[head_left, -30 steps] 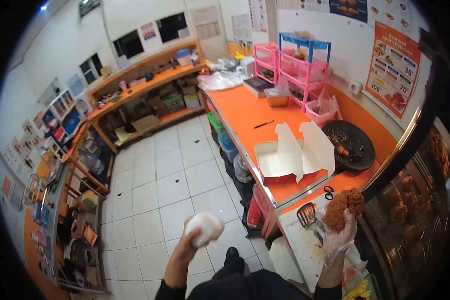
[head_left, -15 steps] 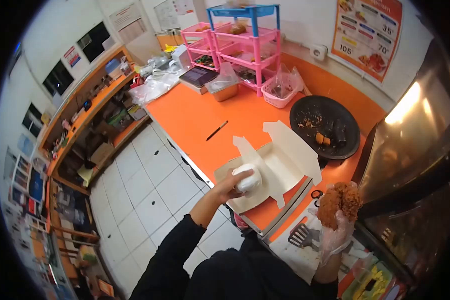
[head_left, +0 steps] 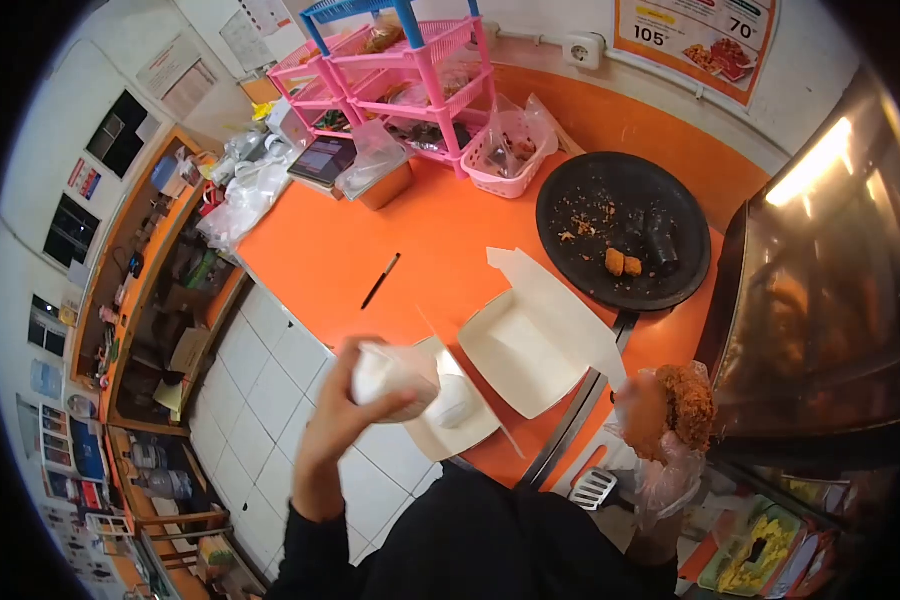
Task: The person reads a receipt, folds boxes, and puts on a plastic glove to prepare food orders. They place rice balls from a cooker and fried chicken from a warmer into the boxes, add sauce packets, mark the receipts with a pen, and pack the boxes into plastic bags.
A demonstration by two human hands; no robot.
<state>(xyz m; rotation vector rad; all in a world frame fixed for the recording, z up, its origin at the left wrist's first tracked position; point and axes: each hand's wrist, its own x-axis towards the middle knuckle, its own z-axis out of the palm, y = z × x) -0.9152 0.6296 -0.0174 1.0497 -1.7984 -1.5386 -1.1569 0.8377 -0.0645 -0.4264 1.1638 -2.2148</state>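
Note:
Raised over the near edge of the orange table, my left hand [head_left: 345, 415] is wrapped round a white wrapped bundle [head_left: 392, 380], slightly blurred. Another white bundle [head_left: 452, 402] lies in the lid side of an open cardboard box [head_left: 523, 345]. At the right, my right hand [head_left: 667, 475], in a clear plastic glove, grips pieces of brown fried chicken [head_left: 686, 408]. A slotted spatula [head_left: 594, 489] lies just left of that hand.
Behind the box, a black stone mortar [head_left: 625, 230] holds crumbs and small orange-brown pieces. A pen [head_left: 381, 281] lies on the orange table [head_left: 320, 255]. Pink racks [head_left: 420, 90] and a pink basket [head_left: 506, 170] stand at the back, a glass cabinet [head_left: 820, 300] at the right.
My left hand has lifted a white bundle up and leftward from the box, where another bundle now shows. The view has shifted. My right hand still holds the chicken.

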